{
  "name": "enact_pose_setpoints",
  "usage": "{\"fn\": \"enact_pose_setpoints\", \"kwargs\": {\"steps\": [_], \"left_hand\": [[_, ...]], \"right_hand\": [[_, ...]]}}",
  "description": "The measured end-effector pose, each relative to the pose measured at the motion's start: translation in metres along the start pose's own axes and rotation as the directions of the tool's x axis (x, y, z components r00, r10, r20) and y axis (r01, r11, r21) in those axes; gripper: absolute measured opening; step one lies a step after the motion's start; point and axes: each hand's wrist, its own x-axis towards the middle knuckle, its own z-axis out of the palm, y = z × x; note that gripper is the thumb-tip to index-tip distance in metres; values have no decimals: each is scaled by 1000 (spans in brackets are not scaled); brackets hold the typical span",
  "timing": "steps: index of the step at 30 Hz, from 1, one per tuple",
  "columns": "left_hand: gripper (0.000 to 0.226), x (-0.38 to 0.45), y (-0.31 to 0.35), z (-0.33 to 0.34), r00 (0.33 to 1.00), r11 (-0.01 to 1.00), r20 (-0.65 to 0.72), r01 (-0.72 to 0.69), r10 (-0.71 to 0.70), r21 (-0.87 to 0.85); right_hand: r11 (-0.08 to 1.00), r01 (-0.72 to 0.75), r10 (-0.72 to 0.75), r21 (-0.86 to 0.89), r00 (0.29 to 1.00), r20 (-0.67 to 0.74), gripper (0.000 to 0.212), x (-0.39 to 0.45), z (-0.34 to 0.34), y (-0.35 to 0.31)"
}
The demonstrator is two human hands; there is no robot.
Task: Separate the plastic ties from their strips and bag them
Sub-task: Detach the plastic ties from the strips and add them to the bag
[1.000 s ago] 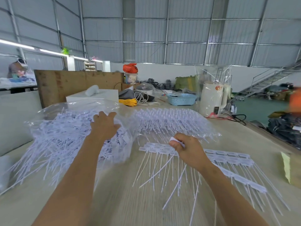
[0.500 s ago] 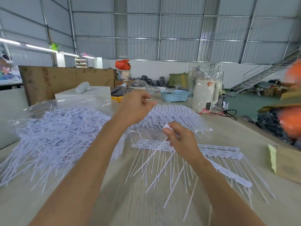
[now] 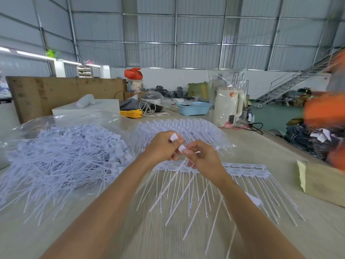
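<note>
A strip of white plastic ties (image 3: 242, 170) lies across the table in front of me, its tails fanned toward me. Both hands meet just above its left end. My left hand (image 3: 164, 146) pinches the flat white head of a tie (image 3: 174, 137). My right hand (image 3: 202, 157) pinches a second tie head (image 3: 182, 148), and that tie's long tail hangs down to the table. To the left sits a clear plastic bag (image 3: 71, 120) heaped with loose separated ties (image 3: 65, 157). More ties still on strips (image 3: 186, 128) are stacked behind my hands under clear film.
At the table's right edge lies a brown cardboard box (image 3: 321, 182). At the back stand a white kettle (image 3: 227, 107), a blue basket (image 3: 194, 108), yellow cable (image 3: 130, 113) and a white box (image 3: 85, 109). A blurred person in orange (image 3: 326, 111) moves at far right.
My left hand left the bag of loose ties and came across to meet my right hand above the strip. My right hand lifted a tie slightly. The view shifted left.
</note>
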Motion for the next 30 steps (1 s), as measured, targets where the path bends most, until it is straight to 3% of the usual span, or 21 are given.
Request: {"fn": "enact_pose_setpoints", "kwargs": {"steps": [6,11,15,17,20,22,25,27,30], "left_hand": [[14,-1,-3,10,984,962,-30,-163,174,221],[22,3,-1,11,989,902,-44,-108,139,419],[24,5,2,1,993,907,1,-111,121,406],[28,3,2,-9,990,900,69,-139,121,413],[25,2,-1,-24,969,820,220,-217,115,529],[23,3,-4,-30,979,898,167,-178,120,401],[23,5,-2,-31,999,998,-8,-35,35,-58],[23,6,0,-26,999,972,10,46,-45,-229],[40,1,2,-14,982,954,153,152,-115,-258]], "right_hand": [[986,17,1,-168,994,107,23,-1,3,0],[970,33,-4,-243,993,118,16,-2,4,0],[955,103,-67,-277,988,137,10,-3,6,-5],[909,159,-96,-385,980,177,13,-3,6,-5],[745,235,-107,-624,966,236,16,-3,-1,4],[782,191,-111,-594,980,168,16,-3,-9,6],[925,129,-134,-358,991,9,12,0,-14,2],[962,179,-194,-207,979,-55,11,0,-8,-6],[927,312,-330,-207,943,-53,12,-1,3,-13]]}}
